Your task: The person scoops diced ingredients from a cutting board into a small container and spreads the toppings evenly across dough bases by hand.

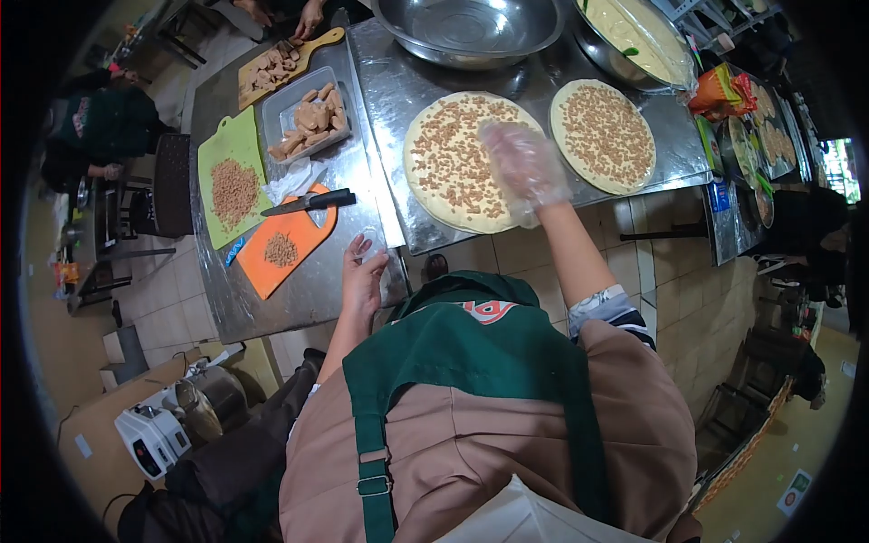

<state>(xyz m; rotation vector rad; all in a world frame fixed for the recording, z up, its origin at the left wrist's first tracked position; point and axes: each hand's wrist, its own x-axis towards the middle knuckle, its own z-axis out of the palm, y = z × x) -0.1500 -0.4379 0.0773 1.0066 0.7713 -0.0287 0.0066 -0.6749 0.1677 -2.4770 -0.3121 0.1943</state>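
My right hand (527, 167), in a clear plastic glove, lies over the right side of a round flat dough (444, 172) scattered with small brown bits. Its fingers look stretched out, though the glove's glare blurs them. Another round dough (605, 136) with the same topping lies just to the right. My bare left hand (364, 276) is at the table's front edge, palm up with fingers loosely apart and nothing in it. Near it are an orange cutting board (294, 237) with a small heap of chopped bits and a black-handled knife (312, 202) lying across the board.
A green cutting board (217, 149) carries more chopped bits beside a plastic tub (272, 113) of sausage-like pieces. Another person's hands work at a wooden board (319, 43). Metal bowls (466, 54) stand at the back. A mixer (154, 434) is at lower left.
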